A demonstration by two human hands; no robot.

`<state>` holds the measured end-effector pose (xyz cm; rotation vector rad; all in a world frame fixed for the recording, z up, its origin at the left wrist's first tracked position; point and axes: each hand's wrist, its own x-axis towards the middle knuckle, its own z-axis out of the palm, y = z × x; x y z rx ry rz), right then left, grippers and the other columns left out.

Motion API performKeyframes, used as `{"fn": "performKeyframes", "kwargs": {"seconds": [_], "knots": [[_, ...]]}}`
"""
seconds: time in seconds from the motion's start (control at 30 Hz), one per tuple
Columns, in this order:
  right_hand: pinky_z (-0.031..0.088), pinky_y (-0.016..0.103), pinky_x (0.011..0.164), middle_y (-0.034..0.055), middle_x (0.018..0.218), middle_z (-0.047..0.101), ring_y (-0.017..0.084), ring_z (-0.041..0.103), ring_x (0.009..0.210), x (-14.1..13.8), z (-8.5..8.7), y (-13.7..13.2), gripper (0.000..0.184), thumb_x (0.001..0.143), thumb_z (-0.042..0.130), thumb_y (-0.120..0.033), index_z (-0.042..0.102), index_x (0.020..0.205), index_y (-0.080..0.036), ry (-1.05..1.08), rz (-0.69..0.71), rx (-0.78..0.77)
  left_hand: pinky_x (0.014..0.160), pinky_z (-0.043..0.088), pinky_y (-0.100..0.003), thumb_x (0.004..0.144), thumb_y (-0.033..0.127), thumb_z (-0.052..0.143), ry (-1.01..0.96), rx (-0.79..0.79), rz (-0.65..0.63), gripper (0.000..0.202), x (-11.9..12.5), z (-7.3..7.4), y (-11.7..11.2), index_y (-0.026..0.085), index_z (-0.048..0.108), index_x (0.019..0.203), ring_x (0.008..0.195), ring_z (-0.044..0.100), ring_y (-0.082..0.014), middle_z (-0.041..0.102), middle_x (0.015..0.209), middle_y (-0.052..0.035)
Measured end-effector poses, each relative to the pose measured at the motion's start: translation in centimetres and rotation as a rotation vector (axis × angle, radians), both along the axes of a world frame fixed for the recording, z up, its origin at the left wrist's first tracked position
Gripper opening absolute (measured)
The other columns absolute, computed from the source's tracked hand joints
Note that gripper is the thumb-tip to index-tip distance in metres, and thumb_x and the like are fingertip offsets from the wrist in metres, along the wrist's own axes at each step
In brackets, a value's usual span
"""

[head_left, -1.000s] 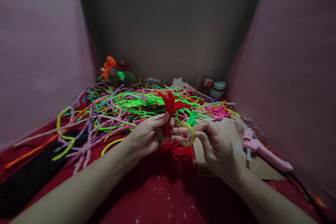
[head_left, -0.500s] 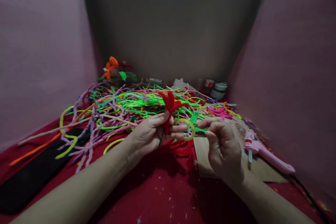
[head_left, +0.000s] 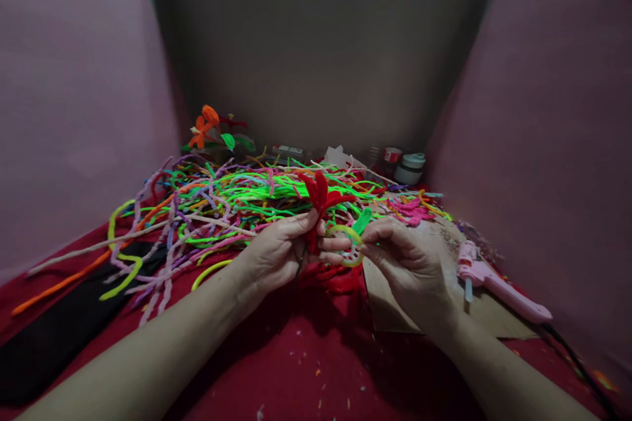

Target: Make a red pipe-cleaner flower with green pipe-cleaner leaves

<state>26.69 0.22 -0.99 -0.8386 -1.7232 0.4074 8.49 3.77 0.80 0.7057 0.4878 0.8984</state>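
Note:
My left hand point(head_left: 279, 247) is closed around the base of a red pipe-cleaner flower point(head_left: 320, 194), its petals spread upward. A thin dark stem pokes out below the palm. Hooked on the outstretched lower fingers of that hand is a yellow-green ring point(head_left: 351, 256) with small holes in its disc, like a tape spool. At the ring's right edge, thumb and forefinger of my right hand point(head_left: 409, 263) are pinched together, touching its rim. Just above the pinch a green fuzzy leaf point(head_left: 364, 220) shows; whether it is held, I cannot tell.
A heap of coloured pipe cleaners point(head_left: 257, 191) spreads behind my hands. On the right, a pink glue gun point(head_left: 498, 286) lies on cardboard point(head_left: 395, 309). Farther back are orange flowers point(head_left: 203, 126) and a lidded jar point(head_left: 411, 169). A black cloth-like piece point(head_left: 54, 348) lies left on the red cloth point(head_left: 306, 368).
My right hand has moved left, from a short way off up to the ring's edge. The green strand seen between them is now hidden. My left hand holds the flower almost unmoved.

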Motion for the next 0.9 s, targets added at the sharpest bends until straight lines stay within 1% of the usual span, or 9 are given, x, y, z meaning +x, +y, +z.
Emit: {"fn": "performKeyframes", "kwargs": {"seconds": [0.07,0.2,0.37,0.5,0.57,0.63,0.73,0.8,0.9], "knots": [[0.041,0.028,0.063,-0.0003,0.072,0.05,0.013,0.048,0.068,0.0,0.1,-0.1,0.009,0.081,0.054,-0.014,0.053,0.075,-0.021,-0.024,-0.006,-0.013,0.061,0.056,-0.034,0.086,0.017,0.043,0.002,0.003,0.005,0.024,0.0,-0.1,0.0,0.01,0.059,0.069,0.074,0.067,-0.0243,0.061,0.064,-0.005],[0.04,0.028,0.063,0.0007,0.074,0.047,0.014,0.047,0.069,-0.2,0.2,-0.3,0.011,0.084,0.046,-0.013,0.049,0.076,-0.02,-0.097,-0.038,0.0,0.061,0.056,-0.033,0.087,0.018,0.041,0.021,-0.032,0.026,0.027,0.1,0.2,-0.1,0.01,0.058,0.066,0.071,0.067,-0.0227,0.062,0.065,-0.0071],[0.04,0.03,0.069,0.0026,0.08,0.048,0.015,0.047,0.076,-0.2,-0.1,-0.7,0.012,0.083,0.044,-0.009,0.047,0.081,-0.02,-0.12,-0.079,0.133,0.061,0.055,-0.031,0.088,0.02,0.037,0.03,-0.062,0.048,0.031,0.1,0.2,0.0,0.009,0.056,0.065,0.069,0.067,-0.0203,0.064,0.069,-0.0111],[0.04,0.031,0.073,0.0032,0.086,0.049,0.015,0.048,0.082,-0.3,-0.2,-1.1,0.014,0.082,0.045,-0.006,0.047,0.084,-0.02,-0.099,-0.059,0.211,0.06,0.055,-0.028,0.088,0.021,0.038,-0.014,-0.076,0.042,0.03,-0.1,-0.2,0.4,0.009,0.055,0.066,0.067,0.065,-0.017,0.062,0.067,-0.0097],[0.04,0.032,0.077,0.0033,0.09,0.05,0.016,0.048,0.085,-0.4,-0.3,-1.2,0.013,0.083,0.046,-0.008,0.048,0.082,-0.021,-0.044,-0.025,0.154,0.059,0.055,-0.027,0.088,0.021,0.037,-0.004,-0.085,0.036,0.03,-0.1,-0.4,0.5,0.009,0.055,0.067,0.066,0.065,-0.0169,0.062,0.069,-0.0105],[0.04,0.032,0.08,0.0028,0.092,0.051,0.016,0.049,0.088,-0.5,-0.4,-1.0,0.01,0.084,0.047,-0.012,0.048,0.08,-0.021,0.073,0.017,0.058,0.06,0.055,-0.027,0.089,0.022,0.036,0.007,-0.089,0.023,0.031,0.0,-0.5,0.4,0.008,0.055,0.067,0.066,0.065,-0.0171,0.063,0.072,-0.0121],[0.041,0.032,0.082,0.0015,0.092,0.053,0.016,0.051,0.091,-0.7,-0.3,-0.8,0.009,0.085,0.047,-0.015,0.049,0.08,-0.023,0.236,0.134,-0.056,0.06,0.055,-0.029,0.089,0.022,0.036,0.009,-0.086,0.023,0.032,0.2,-0.5,0.3,0.008,0.055,0.066,0.066,0.065,-0.0179,0.063,0.071,-0.0113],[0.043,0.033,0.082,0.0014,0.096,0.054,0.016,0.053,0.092,-0.8,-0.2,-0.7,0.009,0.085,0.047,-0.016,0.05,0.081,-0.023,0.281,0.202,-0.094,0.062,0.055,-0.032,0.089,0.022,0.037,0.011,-0.092,0.031,0.032,0.3,-0.6,0.2,0.009,0.055,0.065,0.066,0.065,-0.0185,0.062,0.068,-0.0096],[0.043,0.035,0.084,0.0025,0.101,0.056,0.017,0.054,0.095,-0.9,0.1,-0.9,0.009,0.085,0.048,-0.016,0.051,0.081,-0.023,0.286,0.2,-0.102,0.067,0.055,-0.036,0.088,0.021,0.038,-0.004,-0.071,0.019,0.032,0.4,-0.7,0.1,0.009,0.055,0.064,0.069,0.066,-0.0198,0.062,0.069,-0.0097]]}}
